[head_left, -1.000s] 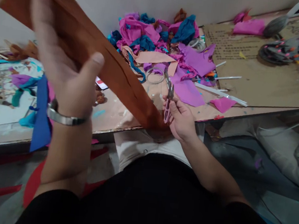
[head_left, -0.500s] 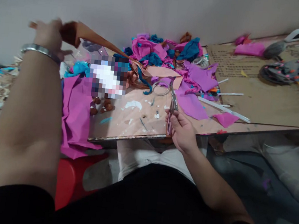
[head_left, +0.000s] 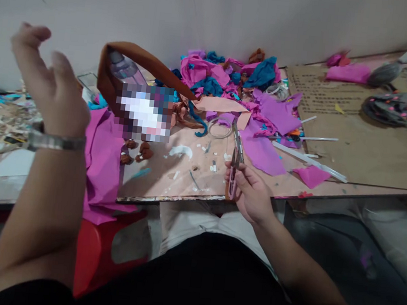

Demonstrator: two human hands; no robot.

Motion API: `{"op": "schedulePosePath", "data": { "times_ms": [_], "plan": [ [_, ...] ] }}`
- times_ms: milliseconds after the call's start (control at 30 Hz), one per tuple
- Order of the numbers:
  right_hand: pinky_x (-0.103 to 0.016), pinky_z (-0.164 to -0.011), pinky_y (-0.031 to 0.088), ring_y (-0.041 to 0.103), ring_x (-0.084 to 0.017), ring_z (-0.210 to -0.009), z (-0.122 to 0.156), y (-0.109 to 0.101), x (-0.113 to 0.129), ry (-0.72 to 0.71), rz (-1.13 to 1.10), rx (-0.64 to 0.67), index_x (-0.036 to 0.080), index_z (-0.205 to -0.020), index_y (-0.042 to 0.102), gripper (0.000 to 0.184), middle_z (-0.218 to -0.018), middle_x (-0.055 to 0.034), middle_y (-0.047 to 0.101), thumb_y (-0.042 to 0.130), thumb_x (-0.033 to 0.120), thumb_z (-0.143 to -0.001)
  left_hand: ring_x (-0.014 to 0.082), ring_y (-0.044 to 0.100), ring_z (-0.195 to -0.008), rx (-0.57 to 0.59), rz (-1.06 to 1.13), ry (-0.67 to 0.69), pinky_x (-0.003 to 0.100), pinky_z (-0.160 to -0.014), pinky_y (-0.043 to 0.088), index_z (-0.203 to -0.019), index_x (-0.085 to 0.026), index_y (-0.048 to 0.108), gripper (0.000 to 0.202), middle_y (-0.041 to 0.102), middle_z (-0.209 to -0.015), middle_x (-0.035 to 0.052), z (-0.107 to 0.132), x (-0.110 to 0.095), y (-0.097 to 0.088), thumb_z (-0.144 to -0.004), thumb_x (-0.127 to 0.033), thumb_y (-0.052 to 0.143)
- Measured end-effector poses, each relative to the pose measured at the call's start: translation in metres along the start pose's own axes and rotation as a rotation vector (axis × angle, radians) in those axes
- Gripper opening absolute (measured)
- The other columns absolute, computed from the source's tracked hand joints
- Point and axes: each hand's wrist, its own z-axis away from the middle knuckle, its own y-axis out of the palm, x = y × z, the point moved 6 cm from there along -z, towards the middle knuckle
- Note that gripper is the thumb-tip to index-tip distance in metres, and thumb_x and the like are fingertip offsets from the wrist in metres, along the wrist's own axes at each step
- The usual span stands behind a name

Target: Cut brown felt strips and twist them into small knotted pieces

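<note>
My left hand (head_left: 50, 83) is raised at the far left, fingers apart and nothing in it; a metal band circles its wrist. To its right, a long brown crepe paper strip (head_left: 146, 58) arches past a clear bottle (head_left: 127, 69). Near the table's front edge, my right hand (head_left: 255, 194) is closed around a pair of scissors (head_left: 236, 161), whose blades point away from me. Beyond the blades lie a peach paper strip (head_left: 223, 107) and a coil of thin wire (head_left: 219, 128). Small brown paper balls (head_left: 144, 151) rest left of centre.
Crumpled pink and blue paper (head_left: 212, 73) is heaped against the wall. Magenta sheets (head_left: 101, 175) hang over the front edge. White sticks (head_left: 311, 161) and a cardboard sheet (head_left: 363, 150) lie at right, with a grey decorated object (head_left: 397, 107). A red stool (head_left: 95, 248) stands below.
My left hand has let go of the brown strip and turned upward, its fingers apart. The strip has sprung into an arch by the bottle. My right hand still grips the scissors.
</note>
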Motion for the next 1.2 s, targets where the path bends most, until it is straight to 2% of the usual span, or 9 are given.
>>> {"op": "schedulePosePath", "data": {
  "times_ms": [33, 67, 133, 200, 300, 500, 800, 1067, 1200],
  "plan": [
    [-0.028, -0.082, 0.057, 0.064, -0.013, -0.088, -0.001, -0.001, 0.001, 0.011, -0.029, -0.008, 0.027, -0.107, 0.076, 0.035, -0.115, -0.0019, 0.076, 0.087, 0.048, -0.082, 0.0176, 0.062, -0.117, -0.094, 0.077, 0.068, 0.04, -0.108, 0.052, -0.131, -0.012, 0.057, 0.064, 0.063, -0.125, 0.0075, 0.008, -0.038, -0.014, -0.106, -0.067, 0.034],
    [-0.027, -0.079, 0.057, 0.064, -0.013, -0.085, -0.002, -0.002, 0.002, 0.014, -0.058, -0.017, 0.027, -0.106, 0.075, 0.034, -0.113, -0.0017, 0.076, 0.088, 0.047, -0.082, 0.0169, 0.065, -0.103, -0.021, 0.12, 0.112, 0.039, -0.101, 0.054, -0.124, -0.014, 0.061, 0.056, 0.065, -0.118, 0.0078, 0.017, -0.078, -0.018, -0.105, -0.062, 0.041],
    [-0.027, -0.075, 0.057, 0.063, -0.012, -0.082, -0.004, -0.004, 0.006, -0.004, -0.11, -0.031, 0.027, -0.105, 0.075, 0.033, -0.11, -0.0016, 0.075, 0.087, 0.047, -0.082, 0.0157, 0.064, -0.087, 0.38, 0.204, 0.203, 0.034, -0.086, 0.053, -0.102, -0.018, 0.068, 0.026, 0.07, -0.094, 0.0043, 0.045, -0.16, -0.007, -0.103, -0.04, 0.054],
    [-0.027, -0.071, 0.056, 0.063, -0.013, -0.081, -0.006, -0.006, 0.01, -0.027, -0.144, -0.028, 0.026, -0.107, 0.075, 0.032, -0.105, -0.0019, 0.073, 0.085, 0.047, -0.085, 0.0173, 0.065, -0.084, 0.817, 0.376, 0.277, 0.032, -0.079, 0.051, -0.096, -0.019, 0.069, 0.023, 0.071, -0.087, 0.0044, 0.082, -0.226, 0.01, -0.103, -0.037, 0.056],
    [-0.027, -0.068, 0.054, 0.061, -0.013, -0.078, -0.009, -0.008, 0.015, -0.06, -0.202, -0.008, 0.025, -0.106, 0.077, 0.029, -0.096, -0.0021, 0.069, 0.082, 0.047, -0.088, 0.0195, 0.063, -0.075, 1.159, 0.481, 0.374, 0.034, -0.068, 0.045, -0.09, -0.018, 0.068, 0.042, 0.069, -0.082, 0.0056, 0.12, -0.278, 0.036, -0.104, -0.053, 0.051],
    [-0.029, -0.061, 0.05, 0.051, -0.012, -0.067, -0.017, -0.012, 0.022, -0.056, -0.304, 0.021, 0.027, -0.101, 0.077, 0.025, -0.089, -0.0007, 0.062, 0.075, 0.049, -0.09, 0.0239, 0.067, -0.086, 1.263, 0.547, 0.326, 0.036, -0.074, 0.048, -0.099, -0.018, 0.068, 0.05, 0.072, -0.09, 0.009, 0.128, -0.297, 0.081, -0.099, -0.065, 0.054],
    [-0.03, -0.061, 0.047, 0.047, -0.012, -0.064, -0.014, -0.006, 0.032, -0.026, -0.284, 0.029, 0.025, -0.096, 0.077, 0.031, -0.083, -0.0002, 0.057, 0.081, 0.053, -0.083, 0.0222, 0.064, -0.095, 1.177, 0.65, 0.306, 0.035, -0.082, 0.052, -0.107, -0.017, 0.069, 0.027, 0.07, -0.104, 0.0083, 0.142, -0.311, 0.084, -0.097, -0.041, 0.066],
    [-0.028, -0.053, 0.044, 0.056, -0.016, -0.07, -0.039, -0.016, 0.085, -0.016, 0.39, 0.122, 0.027, -0.105, 0.078, 0.043, -0.092, -0.005, 0.068, 0.089, 0.056, -0.076, 0.0152, 0.058, -0.082, 0.932, 0.782, 0.438, 0.031, -0.072, 0.047, -0.09, -0.02, 0.074, 0.03, 0.069, -0.095, 0.0049, 0.147, -0.318, 0.081, -0.106, -0.029, 0.052],
    [-0.033, -0.07, 0.054, 0.063, -0.018, -0.082, -0.074, -0.017, 0.117, -0.26, 0.787, 0.103, 0.025, -0.11, 0.075, 0.037, -0.101, -0.005, 0.073, 0.084, 0.048, -0.082, 0.02, 0.06, -0.092, 0.841, 0.656, 0.608, 0.035, -0.075, 0.049, -0.103, -0.016, 0.071, 0.022, 0.068, -0.106, 0.0088, 0.149, -0.323, 0.078, -0.106, -0.027, 0.052]
  ]
}}
